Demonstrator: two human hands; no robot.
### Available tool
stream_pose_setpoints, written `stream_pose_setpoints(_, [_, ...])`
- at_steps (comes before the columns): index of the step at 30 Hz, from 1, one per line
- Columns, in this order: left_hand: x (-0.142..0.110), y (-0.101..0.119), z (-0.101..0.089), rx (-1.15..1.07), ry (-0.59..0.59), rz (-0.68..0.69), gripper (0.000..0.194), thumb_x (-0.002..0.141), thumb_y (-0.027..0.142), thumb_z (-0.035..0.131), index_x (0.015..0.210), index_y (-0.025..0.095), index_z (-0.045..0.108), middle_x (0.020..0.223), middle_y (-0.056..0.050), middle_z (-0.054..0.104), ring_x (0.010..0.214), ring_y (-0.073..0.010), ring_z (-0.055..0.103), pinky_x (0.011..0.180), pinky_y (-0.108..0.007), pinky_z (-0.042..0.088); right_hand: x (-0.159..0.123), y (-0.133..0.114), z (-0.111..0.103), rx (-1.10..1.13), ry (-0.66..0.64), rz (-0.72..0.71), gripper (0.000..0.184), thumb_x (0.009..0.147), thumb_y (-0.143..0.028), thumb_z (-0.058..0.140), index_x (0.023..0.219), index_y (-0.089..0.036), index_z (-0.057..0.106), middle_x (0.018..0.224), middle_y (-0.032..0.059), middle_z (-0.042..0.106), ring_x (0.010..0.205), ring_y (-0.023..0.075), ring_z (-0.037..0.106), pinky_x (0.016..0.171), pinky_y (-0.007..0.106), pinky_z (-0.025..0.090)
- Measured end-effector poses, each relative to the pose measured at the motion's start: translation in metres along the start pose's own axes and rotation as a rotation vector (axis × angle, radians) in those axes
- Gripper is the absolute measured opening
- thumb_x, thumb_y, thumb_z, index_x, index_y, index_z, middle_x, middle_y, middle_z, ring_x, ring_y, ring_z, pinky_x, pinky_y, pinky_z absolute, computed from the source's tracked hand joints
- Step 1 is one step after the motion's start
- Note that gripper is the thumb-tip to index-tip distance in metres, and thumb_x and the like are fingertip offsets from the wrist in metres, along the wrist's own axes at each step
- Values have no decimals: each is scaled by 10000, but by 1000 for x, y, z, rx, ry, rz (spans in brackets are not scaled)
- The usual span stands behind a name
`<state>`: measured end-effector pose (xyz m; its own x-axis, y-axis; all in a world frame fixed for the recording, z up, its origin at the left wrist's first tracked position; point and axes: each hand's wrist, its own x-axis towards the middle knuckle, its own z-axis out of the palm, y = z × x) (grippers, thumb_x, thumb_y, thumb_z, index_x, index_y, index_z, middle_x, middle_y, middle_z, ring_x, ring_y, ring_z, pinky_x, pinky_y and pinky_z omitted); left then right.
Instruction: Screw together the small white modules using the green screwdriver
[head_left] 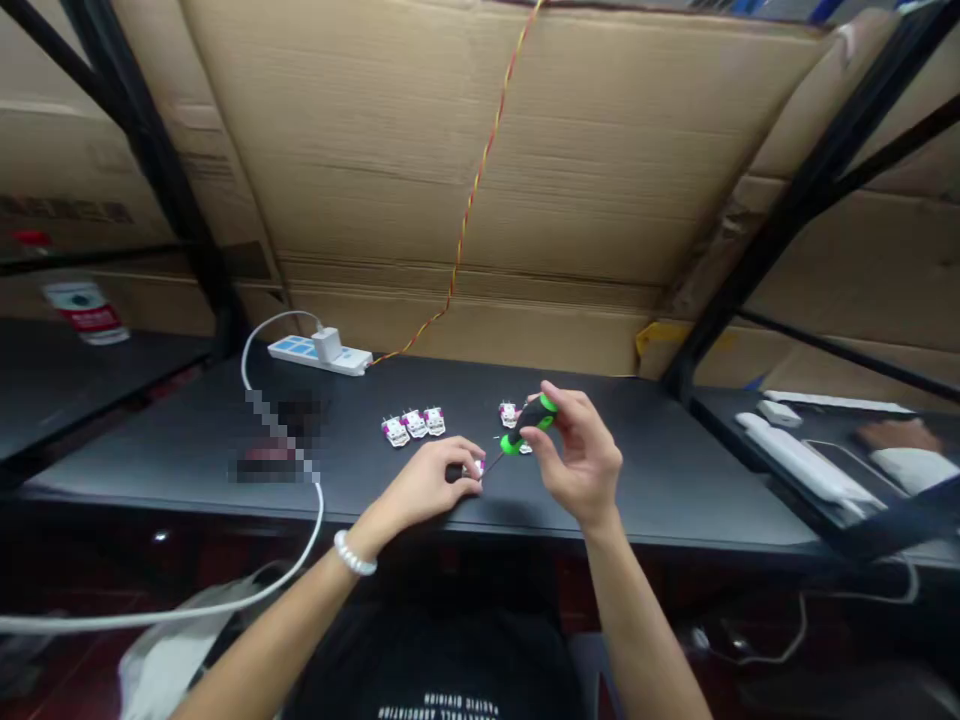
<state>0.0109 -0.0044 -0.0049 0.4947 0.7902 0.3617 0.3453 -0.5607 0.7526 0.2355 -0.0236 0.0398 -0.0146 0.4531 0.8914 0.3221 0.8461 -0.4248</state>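
In my right hand (pixel 581 455) is a black-and-green screwdriver (pixel 529 424), gripped by the handle between thumb and fingers. Its thin shaft slants down and left to a small white-and-purple part (pixel 477 467) on the desk. My left hand (pixel 435 478), with a white bead bracelet at the wrist, pinches that part near the front edge and covers most of it. Something black shows between the left thumb and fingers. Three similar white-and-purple parts (pixel 415 424) lie in a row beyond my left hand. A few more (pixel 508 413) sit behind the screwdriver, partly hidden.
A white power strip (pixel 346 360) with a plugged-in charger lies at the back left. Its white cable (pixel 321 510) drops over the desk's front edge. Black metal posts (pixel 694 350) flank the dark desk (pixel 660 490). A co-worker's hand (pixel 900 437) rests at the right.
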Motion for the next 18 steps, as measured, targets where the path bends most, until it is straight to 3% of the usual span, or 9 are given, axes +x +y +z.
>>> stream_pose_setpoints(18, [0, 2, 1, -10, 0, -14, 150, 838, 100, 827, 758, 194, 740, 1175, -70, 791, 1070, -240, 756, 1025, -388, 551, 0, -1, 2, 41, 15, 0, 547, 965, -160, 760, 1479, -315, 658, 1214, 91, 687, 1065, 230, 727, 863, 378, 662])
